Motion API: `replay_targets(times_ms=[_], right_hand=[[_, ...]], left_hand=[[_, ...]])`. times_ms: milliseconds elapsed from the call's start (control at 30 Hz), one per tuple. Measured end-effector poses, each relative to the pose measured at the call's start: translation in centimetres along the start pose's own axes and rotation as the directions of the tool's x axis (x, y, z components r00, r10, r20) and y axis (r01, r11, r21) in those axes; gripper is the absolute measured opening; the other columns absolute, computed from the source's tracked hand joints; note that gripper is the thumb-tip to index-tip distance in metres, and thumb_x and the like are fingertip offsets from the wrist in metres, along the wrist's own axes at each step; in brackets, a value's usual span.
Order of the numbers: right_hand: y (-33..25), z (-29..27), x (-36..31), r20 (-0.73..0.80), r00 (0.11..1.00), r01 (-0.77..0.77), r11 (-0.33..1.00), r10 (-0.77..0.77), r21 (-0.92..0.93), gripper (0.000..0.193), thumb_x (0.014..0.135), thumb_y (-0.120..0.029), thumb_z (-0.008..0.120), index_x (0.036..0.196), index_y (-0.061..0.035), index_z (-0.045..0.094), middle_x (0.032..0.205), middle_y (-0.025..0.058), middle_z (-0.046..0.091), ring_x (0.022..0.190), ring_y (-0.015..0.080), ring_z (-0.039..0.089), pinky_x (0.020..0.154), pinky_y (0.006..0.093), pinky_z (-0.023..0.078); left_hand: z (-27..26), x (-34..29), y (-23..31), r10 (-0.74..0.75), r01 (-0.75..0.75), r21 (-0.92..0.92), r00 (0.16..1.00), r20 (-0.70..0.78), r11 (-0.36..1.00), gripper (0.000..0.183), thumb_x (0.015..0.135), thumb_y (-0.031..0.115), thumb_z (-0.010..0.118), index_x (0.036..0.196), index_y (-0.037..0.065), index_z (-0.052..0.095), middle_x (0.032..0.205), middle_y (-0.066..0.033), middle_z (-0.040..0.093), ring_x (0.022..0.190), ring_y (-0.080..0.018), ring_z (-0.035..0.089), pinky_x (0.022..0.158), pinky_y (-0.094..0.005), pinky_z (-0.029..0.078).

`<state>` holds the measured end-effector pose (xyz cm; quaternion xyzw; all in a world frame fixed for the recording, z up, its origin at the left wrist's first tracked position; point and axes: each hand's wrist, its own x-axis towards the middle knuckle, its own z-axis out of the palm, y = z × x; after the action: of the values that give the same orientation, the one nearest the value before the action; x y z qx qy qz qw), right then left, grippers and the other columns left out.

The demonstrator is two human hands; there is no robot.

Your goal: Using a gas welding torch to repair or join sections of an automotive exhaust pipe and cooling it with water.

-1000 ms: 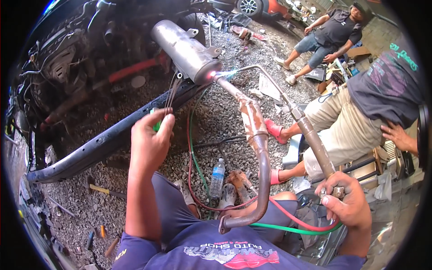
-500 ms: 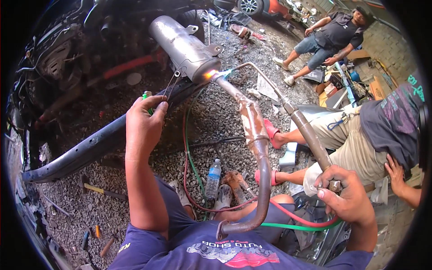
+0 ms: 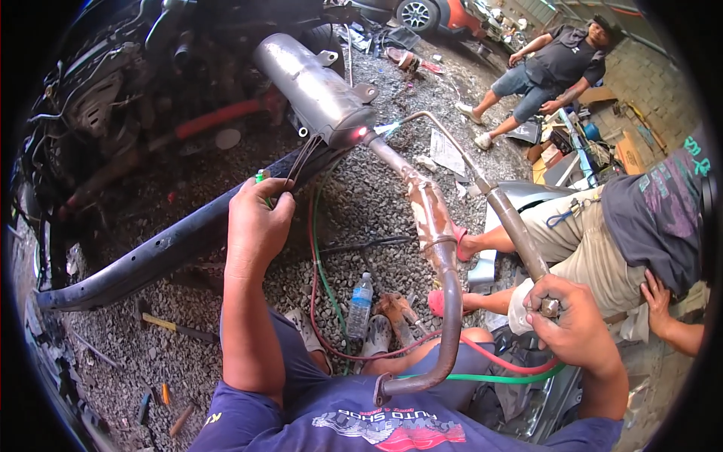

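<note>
My right hand (image 3: 576, 324) is closed around the handle end of a gas welding torch (image 3: 520, 233). Its bent tip points left, with a small bluish flame (image 3: 388, 128) beside the joint of a silver muffler (image 3: 312, 87) and a rusty exhaust pipe (image 3: 446, 297). A spot at that joint glows red. Pinched in my left hand (image 3: 260, 218) is a thin, bent filler wire (image 3: 305, 160), its far end near the muffler's lower side. A small green object (image 3: 260, 176), possibly a lighter, also sticks out of this hand. The pipe's flanged end rests by my lap.
A dark metal beam (image 3: 151, 260) crosses the gravel at left. Red and green hoses (image 3: 520, 369) run beneath the pipe. A water bottle (image 3: 360, 305) stands near my feet, and a hammer (image 3: 177, 325) lies left. One person (image 3: 640, 226) sits close at right; another (image 3: 553, 71) is farther back.
The torch tip and flame have drawn back slightly from the joint, whose orange glow has shrunk to a red spot. My left hand has shifted right and down with the wire.
</note>
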<state>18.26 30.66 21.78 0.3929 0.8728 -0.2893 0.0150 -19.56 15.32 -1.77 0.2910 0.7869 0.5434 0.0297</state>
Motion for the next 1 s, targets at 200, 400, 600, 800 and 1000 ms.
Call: replay_targets(times_ms=[200, 400, 600, 800, 1000], right_hand=[[0.2, 0.4, 0.3, -0.004, 1.0, 0.0, 1.0, 0.0, 0.013, 0.017, 0.092, 0.009, 0.075, 0.098, -0.0023, 0.064, 0.088, 0.0092, 0.071, 0.06, 0.0151, 0.07, 0.057, 0.0339, 0.052], [0.1, 0.5, 1.2, 0.035, 0.997, 0.069, 0.995, -0.067, -0.079, 0.019, 0.089, 0.007, 0.077, 0.099, -0.0029, 0.065, 0.089, 0.0131, 0.071, 0.074, 0.0257, 0.073, 0.07, 0.0397, 0.056], [0.1, 0.6, 1.9, 0.067, 0.994, 0.096, 0.992, -0.09, -0.085, 0.02, 0.086, 0.004, 0.078, 0.101, -0.0031, 0.067, 0.09, 0.0169, 0.071, 0.085, 0.0357, 0.073, 0.08, 0.0444, 0.057], [-0.2, 0.6, 2.4, 0.066, 0.991, 0.126, 0.987, -0.119, -0.099, 0.018, 0.087, 0.003, 0.076, 0.101, -0.0036, 0.067, 0.09, 0.0165, 0.071, 0.083, 0.0347, 0.072, 0.079, 0.0436, 0.057], [0.3, 0.7, 2.8, 0.063, 0.969, 0.247, 0.957, -0.24, -0.149, 0.018, 0.086, 0.002, 0.076, 0.1, -0.004, 0.067, 0.089, 0.0164, 0.07, 0.081, 0.0344, 0.071, 0.078, 0.0434, 0.056]], left_hand=[[1.0, -0.2, -0.5, 0.03, -0.029, 0.037, 1.0, -0.01, 0.999, 0.028, 0.096, 0.011, 0.076, 0.119, -0.001, 0.085, 0.116, -0.0249, 0.078, 0.111, -0.0402, 0.076, 0.104, -0.0436, 0.056], [1.5, 0.0, 0.1, -0.068, 0.065, 0.046, 0.996, 0.056, 0.997, 0.031, 0.097, 0.013, 0.078, 0.124, 0.002, 0.085, 0.13, -0.0278, 0.078, 0.124, -0.0394, 0.075, 0.111, -0.0423, 0.054], [2.1, 0.1, -0.6, -0.04, 0.038, 0.067, 0.999, 0.031, 0.997, 0.031, 0.098, 0.013, 0.079, 0.126, 0.002, 0.085, 0.133, -0.0272, 0.078, 0.124, -0.0387, 0.075, 0.11, -0.0415, 0.055], [2.2, 0.2, -0.2, -0.099, 0.099, 0.016, 0.994, 0.048, 0.995, 0.03, 0.098, 0.012, 0.079, 0.126, 0.002, 0.085, 0.126, -0.0249, 0.079, 0.116, -0.0359, 0.077, 0.106, -0.0408, 0.056], [2.2, 0.2, -0.2, -0.048, 0.046, 0.048, 0.999, 0.022, 0.998, 0.03, 0.097, 0.011, 0.079, 0.125, 0.002, 0.085, 0.12, -0.0233, 0.078, 0.112, -0.0353, 0.076, 0.105, -0.0401, 0.056]])
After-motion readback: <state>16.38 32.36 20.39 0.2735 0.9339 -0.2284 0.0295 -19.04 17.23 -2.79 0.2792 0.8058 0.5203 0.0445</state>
